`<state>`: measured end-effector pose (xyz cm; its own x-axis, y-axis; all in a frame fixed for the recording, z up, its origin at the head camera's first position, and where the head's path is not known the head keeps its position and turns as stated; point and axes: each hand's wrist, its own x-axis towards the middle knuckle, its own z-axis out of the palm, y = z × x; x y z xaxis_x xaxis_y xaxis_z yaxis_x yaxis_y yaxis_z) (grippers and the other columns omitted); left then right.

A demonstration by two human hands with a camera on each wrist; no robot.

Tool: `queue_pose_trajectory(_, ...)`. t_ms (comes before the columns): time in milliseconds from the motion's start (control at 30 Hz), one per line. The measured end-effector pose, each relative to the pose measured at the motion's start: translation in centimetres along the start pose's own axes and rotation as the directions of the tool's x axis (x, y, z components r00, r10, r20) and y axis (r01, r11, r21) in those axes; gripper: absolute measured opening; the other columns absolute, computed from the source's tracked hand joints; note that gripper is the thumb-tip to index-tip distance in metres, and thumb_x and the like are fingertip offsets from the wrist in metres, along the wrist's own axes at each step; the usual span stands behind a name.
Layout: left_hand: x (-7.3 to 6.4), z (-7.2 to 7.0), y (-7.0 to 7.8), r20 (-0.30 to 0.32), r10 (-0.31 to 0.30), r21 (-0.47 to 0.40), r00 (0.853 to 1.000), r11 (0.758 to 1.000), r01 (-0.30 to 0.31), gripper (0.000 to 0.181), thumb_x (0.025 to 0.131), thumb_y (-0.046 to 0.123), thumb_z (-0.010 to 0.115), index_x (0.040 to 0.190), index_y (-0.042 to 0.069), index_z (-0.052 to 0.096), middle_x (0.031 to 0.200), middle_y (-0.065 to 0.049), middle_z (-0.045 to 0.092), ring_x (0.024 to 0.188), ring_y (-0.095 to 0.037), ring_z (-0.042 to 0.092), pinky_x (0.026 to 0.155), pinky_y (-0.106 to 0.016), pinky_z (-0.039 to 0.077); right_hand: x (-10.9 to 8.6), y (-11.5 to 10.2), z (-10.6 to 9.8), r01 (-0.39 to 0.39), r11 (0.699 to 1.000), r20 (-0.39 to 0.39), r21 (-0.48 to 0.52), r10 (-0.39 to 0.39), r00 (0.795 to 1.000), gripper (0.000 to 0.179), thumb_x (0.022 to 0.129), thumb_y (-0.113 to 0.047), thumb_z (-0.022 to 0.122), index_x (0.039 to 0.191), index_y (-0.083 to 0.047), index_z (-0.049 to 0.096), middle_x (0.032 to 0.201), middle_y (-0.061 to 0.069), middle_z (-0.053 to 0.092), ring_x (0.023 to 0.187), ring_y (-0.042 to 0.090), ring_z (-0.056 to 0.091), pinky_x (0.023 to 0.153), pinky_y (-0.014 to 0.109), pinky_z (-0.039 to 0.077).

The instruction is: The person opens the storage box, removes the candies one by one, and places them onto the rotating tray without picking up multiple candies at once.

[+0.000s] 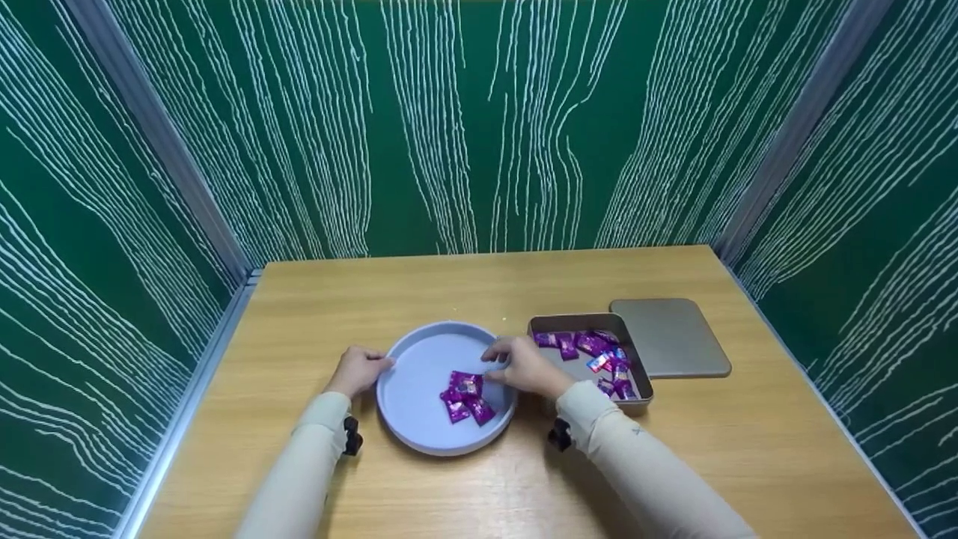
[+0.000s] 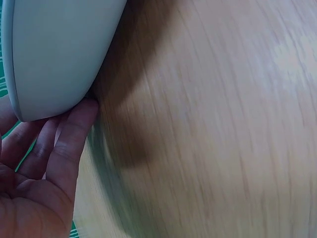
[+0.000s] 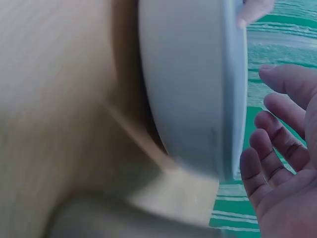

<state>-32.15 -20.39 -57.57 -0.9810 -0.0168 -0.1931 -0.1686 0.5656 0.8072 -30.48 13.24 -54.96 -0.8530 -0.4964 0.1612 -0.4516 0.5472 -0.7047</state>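
A round, pale blue tray with a raised rim (image 1: 419, 352) lies on the table, with a small pile of purple-wrapped candies (image 1: 465, 397) in it. At its left side, my left hand (image 1: 358, 372) pinches the rim; in the left wrist view its fingers (image 2: 67, 144) sit against the outer wall. My right hand (image 1: 522, 364) hovers over the tray's right edge, just beside the candies. Its fingers are spread and loosely bent, with nothing between them in the right wrist view.
Right of the tray stands a rectangular metal tin (image 1: 636, 405) holding more purple candies and a red-and-blue one. A flat grey lid (image 1: 670, 337) lies behind it to the right. Green patterned panels (image 1: 426, 127) enclose the wooden table (image 1: 344, 299).
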Motion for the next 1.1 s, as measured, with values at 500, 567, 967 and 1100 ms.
queue_pose_trajectory(500,-0.2,0.0,0.1,0.003,0.001,-0.022,1.000,1.000,-0.001,0.028,0.101,0.016,0.073,0.119,-0.005,0.079,0.116,-0.025,0.080,0.089,-0.018,0.076,0.081,-0.031,0.066,-1.1,2.9,-6.4,-0.124,0.992,-0.123,0.014,0.124,0.985,0.018,0.091,-0.002,0.082,0.109,0.003,0.080,0.098,0.017,0.079,0.088,0.023,0.071,0.079,0.033,0.062)
queue_pose_trajectory(567,-0.1,0.0,0.2,0.008,0.001,-0.023,1.000,1.000,0.000,0.028,0.102,0.016,0.073,0.120,-0.005,0.079,0.116,-0.025,0.080,0.090,-0.020,0.076,0.082,-0.032,0.066,-1.4,3.5,-7.1,-0.149,0.989,-0.125,0.023,0.151,0.981,0.019,0.093,-0.003,0.081,0.111,0.003,0.080,0.101,0.016,0.080,0.092,0.024,0.072,0.084,0.036,0.063)
queue_pose_trajectory(967,0.0,0.1,0.2,-0.006,0.014,-0.020,1.000,1.000,-0.014,0.026,0.101,0.013,0.072,0.116,-0.006,0.080,0.111,-0.024,0.081,0.084,-0.018,0.074,0.076,-0.028,0.064,-2.1,7.4,-9.3,-0.285,0.958,-0.095,-0.015,0.282,0.955,0.028,0.093,-0.006,0.082,0.118,0.005,0.077,0.117,0.025,0.078,0.110,0.039,0.072,0.103,0.056,0.059)
queue_pose_trajectory(1100,0.0,0.1,0.1,-0.002,0.016,0.001,1.000,1.000,-0.016,0.028,0.102,0.015,0.071,0.118,-0.006,0.079,0.113,-0.024,0.080,0.087,-0.018,0.075,0.077,-0.028,0.063,-2.3,8.8,-9.4,-0.306,0.951,-0.056,-0.053,0.303,0.951,0.032,0.093,-0.003,0.080,0.124,0.007,0.075,0.125,0.027,0.076,0.114,0.040,0.072,0.102,0.054,0.060)
